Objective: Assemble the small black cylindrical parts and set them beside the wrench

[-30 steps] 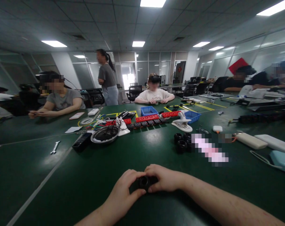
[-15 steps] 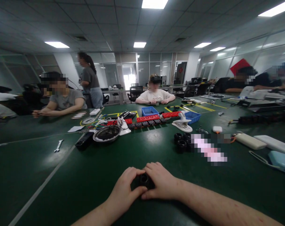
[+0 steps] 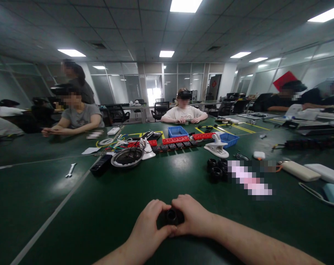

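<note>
A small black part with a round hole in its top [image 3: 171, 216] stands on the green table [image 3: 123, 202], just in front of me. Thumb and fingers of my left hand [image 3: 150, 222] curl around its left side. From the right my right hand [image 3: 193, 217] closes around the same part, and the two hands meet at front and back. Its lower body is dark and partly hidden by my fingers, so its exact kind is unclear. Several similar black round parts [image 3: 216, 172] sit in a cluster farther right.
An open-end wrench [image 3: 71, 170] lies left. Ahead are a round metal dish [image 3: 127, 158], a black device [image 3: 101, 164], red and black socket strips [image 3: 176, 139], a white clip stand [image 3: 216, 146] and blue bins [image 3: 178, 131]. Power banks [image 3: 301, 171] lie right. Co-workers sit across the table.
The view has shifted slightly, so the table things appear a little lower and to the right. Both hands stay around the black part. A standing person behind has moved left.
</note>
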`<move>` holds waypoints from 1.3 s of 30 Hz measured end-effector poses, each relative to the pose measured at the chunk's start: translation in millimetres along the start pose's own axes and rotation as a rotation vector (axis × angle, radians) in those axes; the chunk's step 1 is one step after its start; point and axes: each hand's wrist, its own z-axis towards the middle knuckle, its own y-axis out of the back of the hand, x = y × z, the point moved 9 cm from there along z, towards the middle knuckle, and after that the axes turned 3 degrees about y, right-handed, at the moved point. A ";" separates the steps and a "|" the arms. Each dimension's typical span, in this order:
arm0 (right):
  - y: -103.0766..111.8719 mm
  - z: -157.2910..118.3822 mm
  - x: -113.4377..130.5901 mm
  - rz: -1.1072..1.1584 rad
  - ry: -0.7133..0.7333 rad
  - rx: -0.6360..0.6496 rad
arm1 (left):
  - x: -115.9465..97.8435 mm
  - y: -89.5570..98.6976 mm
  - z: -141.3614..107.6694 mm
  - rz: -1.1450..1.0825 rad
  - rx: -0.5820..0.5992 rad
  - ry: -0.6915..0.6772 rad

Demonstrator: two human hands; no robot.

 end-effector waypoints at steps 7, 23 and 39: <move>4.1 -3.1 8.7 -0.026 0.013 -0.044 | -5.3 0.7 -0.5 -0.030 -0.024 -0.123; -5.0 -0.8 -7.5 0.280 -0.095 0.180 | -17.7 1.6 -12.9 0.015 -0.130 -0.244; 4.2 -12.8 13.9 0.094 -0.028 0.027 | -11.5 8.1 -20.4 -0.009 -0.006 -0.187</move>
